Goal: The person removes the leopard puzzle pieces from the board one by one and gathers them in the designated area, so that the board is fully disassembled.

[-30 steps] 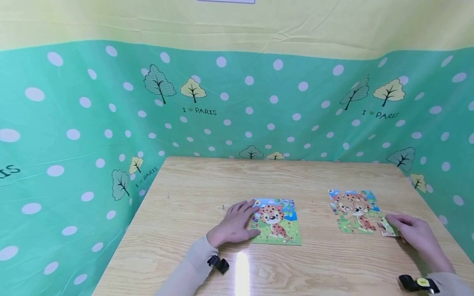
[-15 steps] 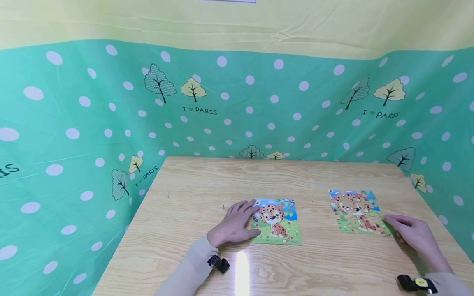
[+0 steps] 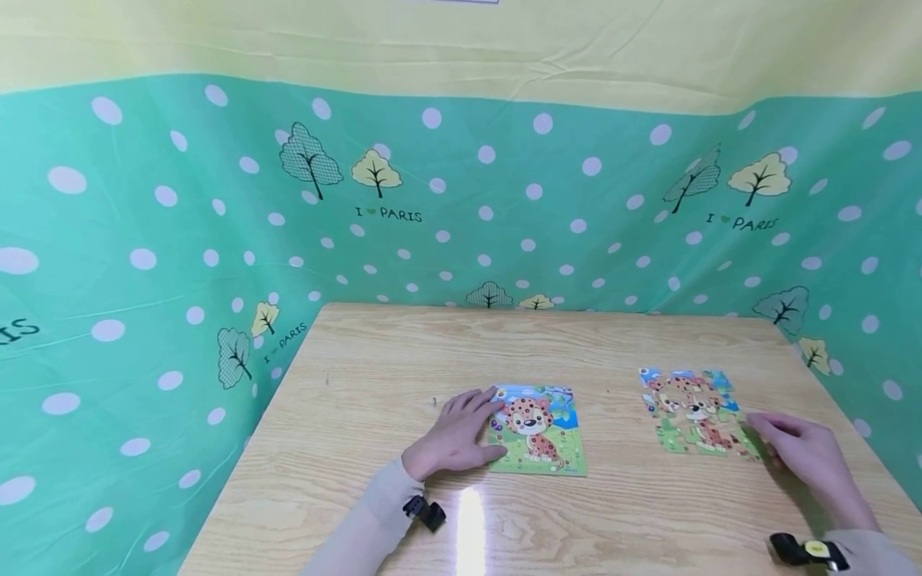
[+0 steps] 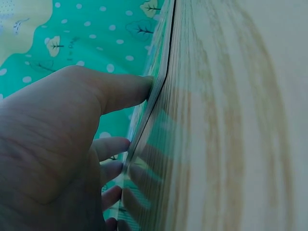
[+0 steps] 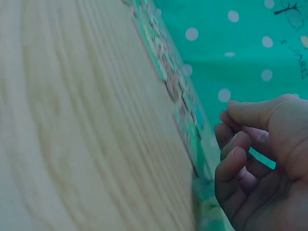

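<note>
On the right of the table, a leopard jigsaw puzzle (image 3: 709, 420) lies with gaps between some pieces. A green corner puzzle piece (image 3: 749, 446) lies flat at its near right corner. My right hand (image 3: 803, 452) is right at that piece. In the right wrist view, the right hand's thumb (image 5: 252, 113) meets the index finger, the other fingers are curled, and no piece shows between them. My left hand (image 3: 457, 436) rests with spread fingers on the left edge of the leopard picture board (image 3: 540, 432). The left thumb (image 4: 127, 91) touches the board's edge in the left wrist view.
The wooden table (image 3: 403, 352) carries both pictures, with bare wood between them. A green polka-dot cloth (image 3: 576, 200) hangs behind the table and along its sides. Black straps (image 3: 810, 552) sit on the wrists.
The corner puzzle piece, tilted and pale under my right hand a second ago, now lies flat at the puzzle's corner. My right hand shifted slightly left. The left hand stayed still.
</note>
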`<control>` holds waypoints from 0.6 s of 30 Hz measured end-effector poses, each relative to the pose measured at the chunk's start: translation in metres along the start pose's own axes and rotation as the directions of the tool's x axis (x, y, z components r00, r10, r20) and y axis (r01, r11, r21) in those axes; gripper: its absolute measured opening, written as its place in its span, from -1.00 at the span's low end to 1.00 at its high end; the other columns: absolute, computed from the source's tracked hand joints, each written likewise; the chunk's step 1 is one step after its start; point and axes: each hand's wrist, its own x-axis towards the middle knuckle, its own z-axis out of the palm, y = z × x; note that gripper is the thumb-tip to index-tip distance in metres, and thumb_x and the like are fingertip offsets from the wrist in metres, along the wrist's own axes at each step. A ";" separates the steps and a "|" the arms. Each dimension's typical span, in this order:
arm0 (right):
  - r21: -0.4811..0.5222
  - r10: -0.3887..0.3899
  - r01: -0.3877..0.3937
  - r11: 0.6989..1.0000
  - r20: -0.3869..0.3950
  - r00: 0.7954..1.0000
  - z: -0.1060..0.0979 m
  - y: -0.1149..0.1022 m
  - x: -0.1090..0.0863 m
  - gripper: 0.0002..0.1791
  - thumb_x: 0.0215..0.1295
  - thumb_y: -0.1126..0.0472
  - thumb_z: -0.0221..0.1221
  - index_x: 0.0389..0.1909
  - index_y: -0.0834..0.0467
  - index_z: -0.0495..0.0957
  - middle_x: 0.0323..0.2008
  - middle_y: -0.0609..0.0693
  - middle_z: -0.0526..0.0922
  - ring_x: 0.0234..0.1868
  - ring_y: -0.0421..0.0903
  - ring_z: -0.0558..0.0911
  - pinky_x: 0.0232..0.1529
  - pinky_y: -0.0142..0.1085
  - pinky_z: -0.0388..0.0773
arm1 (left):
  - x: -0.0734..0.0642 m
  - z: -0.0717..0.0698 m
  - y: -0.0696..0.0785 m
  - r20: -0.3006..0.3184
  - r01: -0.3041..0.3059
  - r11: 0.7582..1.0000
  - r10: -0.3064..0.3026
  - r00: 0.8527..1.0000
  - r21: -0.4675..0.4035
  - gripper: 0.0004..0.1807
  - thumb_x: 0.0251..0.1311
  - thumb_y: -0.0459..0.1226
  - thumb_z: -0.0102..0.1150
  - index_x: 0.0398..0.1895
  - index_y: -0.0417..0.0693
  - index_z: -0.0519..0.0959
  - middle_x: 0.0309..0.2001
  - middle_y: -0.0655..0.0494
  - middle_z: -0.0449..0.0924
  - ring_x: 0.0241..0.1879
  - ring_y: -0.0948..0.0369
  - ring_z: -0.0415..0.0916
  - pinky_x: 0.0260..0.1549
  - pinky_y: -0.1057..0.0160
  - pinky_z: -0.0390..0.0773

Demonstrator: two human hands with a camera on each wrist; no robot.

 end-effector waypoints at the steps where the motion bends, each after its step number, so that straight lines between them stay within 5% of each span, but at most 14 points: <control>1: 0.003 -0.014 0.014 1.000 -0.001 1.000 0.002 -0.002 -0.002 -0.05 0.58 -0.36 -0.02 0.47 0.45 0.36 -0.45 -0.06 0.58 -0.46 -0.12 0.49 -0.47 -0.27 0.46 | 0.000 0.000 -0.001 -0.001 0.001 1.000 -0.001 1.000 -0.001 -0.08 0.35 0.21 0.21 0.69 0.09 0.22 0.75 0.06 -0.02 0.71 -0.10 -0.07 0.66 -0.28 -0.05; 12: 0.025 -0.169 0.168 0.985 0.015 0.986 0.018 -0.046 -0.018 -0.12 0.59 -0.37 -0.01 0.46 0.35 0.44 -0.60 -0.02 0.50 -0.57 0.02 0.44 -0.52 -0.14 0.32 | -0.005 -0.002 -0.010 -0.053 0.002 0.998 -0.004 0.999 -0.056 -0.10 0.33 0.21 0.26 0.65 0.06 0.30 0.75 -0.04 -0.02 0.69 -0.17 -0.01 0.63 -0.35 0.00; 18: 0.056 -0.272 0.270 0.961 0.021 0.962 0.022 -0.072 -0.028 -0.16 0.59 -0.35 0.03 0.45 0.32 0.46 -0.69 -0.12 0.39 -0.63 0.02 0.41 -0.56 -0.14 0.32 | -0.011 -0.021 -0.022 -0.173 0.003 0.996 -0.017 0.985 -0.084 -0.16 0.40 0.12 0.28 0.63 -0.01 0.31 0.73 -0.13 -0.01 0.66 -0.23 0.07 0.55 -0.45 0.12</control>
